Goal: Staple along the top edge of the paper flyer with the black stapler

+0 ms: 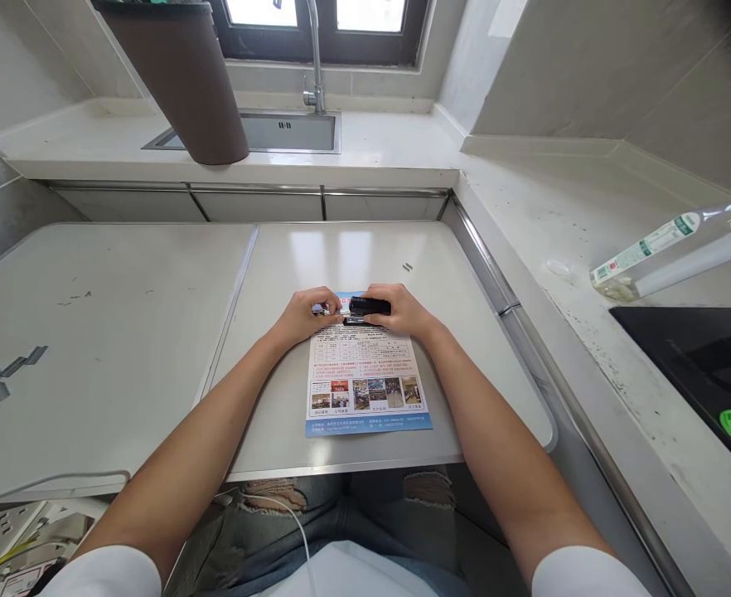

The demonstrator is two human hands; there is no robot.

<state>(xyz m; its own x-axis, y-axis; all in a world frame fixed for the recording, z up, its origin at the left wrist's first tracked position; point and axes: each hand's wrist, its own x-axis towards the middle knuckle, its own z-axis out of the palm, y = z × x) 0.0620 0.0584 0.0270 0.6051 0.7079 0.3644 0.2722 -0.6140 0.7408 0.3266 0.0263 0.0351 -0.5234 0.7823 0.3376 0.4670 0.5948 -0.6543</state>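
Observation:
A black stapler (pixel 370 306) lies over the top part of a printed flyer (pixel 365 365) on the white folding table. My right hand (pixel 399 308) is closed around the stapler from the right, thumb along its lower side. Bent in a pinch at the stapler's left end, my left hand (pixel 312 313) grips a thin silver metal part that seems to belong to it. How far this part extends is partly hidden by the fingers. The flyer carries red and black text, small photos and a blue bottom band.
Staple strips (pixel 408 266) lie beyond my right hand, with more grey staple strips (pixel 14 365) and loose bits at the left. A brown bin (pixel 185 91) stands by the sink (pixel 297 133). A clear bottle (pixel 670 249) and black cooktop (pixel 701 365) are at right.

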